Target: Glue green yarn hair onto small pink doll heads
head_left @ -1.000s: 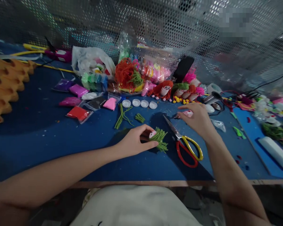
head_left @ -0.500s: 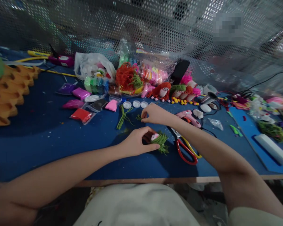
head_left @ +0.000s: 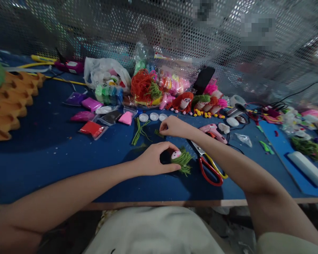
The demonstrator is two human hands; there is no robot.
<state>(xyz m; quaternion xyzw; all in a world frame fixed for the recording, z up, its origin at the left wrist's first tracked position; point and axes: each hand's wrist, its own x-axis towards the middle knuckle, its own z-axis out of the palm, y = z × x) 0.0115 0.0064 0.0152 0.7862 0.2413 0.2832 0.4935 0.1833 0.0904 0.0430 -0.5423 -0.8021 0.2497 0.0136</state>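
My left hand curves around a small doll with a pale face and green yarn hair, its thumb and index finger at the head. The doll lies on its side, hair toward the right. Above it, my right hand is pinched at a small tuft of dark green yarn close to the table. A bundle of green yarn strands lies left of that hand. Scissors with one red and one yellow handle rest under my right forearm.
A pink glue gun lies beyond my right forearm. Finished yarn-haired dolls line the back, near white round lids. Coloured clay packets lie at left. An orange egg-carton-like piece stands far left; a blue board at right.
The doll in my left hand has shifted slightly right, and its brown part no longer shows between the fingers. My right hand stays almost in place, still pinched by the yarn tuft.
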